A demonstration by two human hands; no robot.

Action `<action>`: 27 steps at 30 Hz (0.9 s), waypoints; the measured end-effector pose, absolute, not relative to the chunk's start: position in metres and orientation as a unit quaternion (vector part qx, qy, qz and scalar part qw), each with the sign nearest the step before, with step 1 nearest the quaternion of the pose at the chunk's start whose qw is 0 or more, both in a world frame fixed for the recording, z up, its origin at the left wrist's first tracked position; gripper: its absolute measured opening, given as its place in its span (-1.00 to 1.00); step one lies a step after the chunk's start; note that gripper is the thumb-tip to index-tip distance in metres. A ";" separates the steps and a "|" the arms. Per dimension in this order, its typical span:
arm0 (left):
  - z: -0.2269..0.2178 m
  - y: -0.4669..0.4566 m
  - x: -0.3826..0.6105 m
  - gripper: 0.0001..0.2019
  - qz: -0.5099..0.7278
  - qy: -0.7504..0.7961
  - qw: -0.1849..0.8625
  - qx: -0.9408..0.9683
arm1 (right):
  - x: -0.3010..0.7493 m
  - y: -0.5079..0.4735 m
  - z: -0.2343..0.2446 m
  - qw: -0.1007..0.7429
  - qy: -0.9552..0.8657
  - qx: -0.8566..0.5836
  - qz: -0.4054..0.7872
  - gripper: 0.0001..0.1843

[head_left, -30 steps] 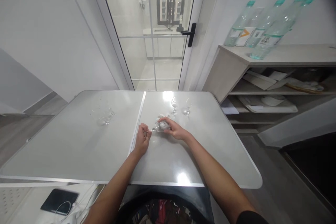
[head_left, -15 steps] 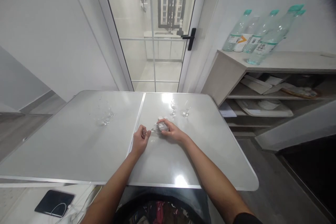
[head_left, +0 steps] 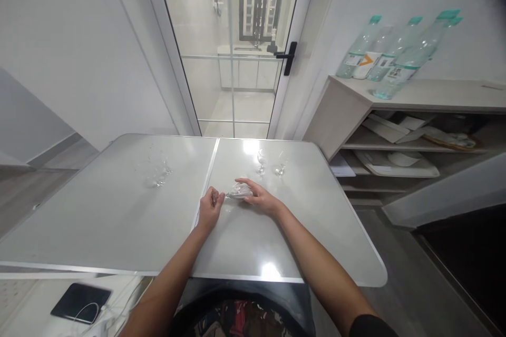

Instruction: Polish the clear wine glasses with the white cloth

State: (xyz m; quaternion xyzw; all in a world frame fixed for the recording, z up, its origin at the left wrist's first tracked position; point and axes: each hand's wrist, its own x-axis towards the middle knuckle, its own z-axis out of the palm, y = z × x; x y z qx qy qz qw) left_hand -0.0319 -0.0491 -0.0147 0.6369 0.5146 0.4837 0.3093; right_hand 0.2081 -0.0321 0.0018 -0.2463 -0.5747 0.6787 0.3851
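Observation:
A clear stemmed glass (head_left: 227, 196) lies sideways between my two hands, low over the table. My left hand (head_left: 210, 204) is closed around its foot end, with the thumb at the stem. At the bowl end, my right hand (head_left: 259, 197) curves its fingers and thumb around the bowl. Crumpled white tissue or cloth (head_left: 240, 191) shows at the bowl; whether it is inside or wrapped outside, I cannot tell. Beyond my right hand stand two clear stemmed glasses, one tall (head_left: 261, 163) and one at its right (head_left: 280, 169).
More clear glassware (head_left: 158, 176) stands on the left of the white table (head_left: 118, 221). Several empty plastic bottles (head_left: 399, 71) stand on the shelf unit (head_left: 446, 89) at right. A dark tablet-like device (head_left: 81, 303) with a cable lies lower left. A glass door (head_left: 253, 100) is behind the table.
The glass has turned in my hands, so its bowl now shows side-on with more white material visible. My left hand has shifted slightly left.

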 end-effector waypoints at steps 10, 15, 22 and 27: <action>-0.013 -0.051 -0.028 -0.57 0.460 0.527 0.260 0.666 | 0.206 -0.028 0.006 0.427 -0.703 -0.338 0.459 -0.51; -0.010 -0.050 -0.029 -0.60 0.483 0.535 0.280 0.634 | 0.191 -0.035 0.004 0.439 -0.734 -0.387 0.345 -0.58; -0.015 -0.043 -0.034 -0.56 0.489 0.501 0.394 0.595 | 0.190 -0.035 -0.010 0.433 -0.796 -0.391 0.163 -0.61; -0.014 -0.046 -0.035 -0.57 0.492 0.499 0.424 0.574 | 0.188 -0.037 -0.010 0.443 -0.787 -0.384 0.192 -0.60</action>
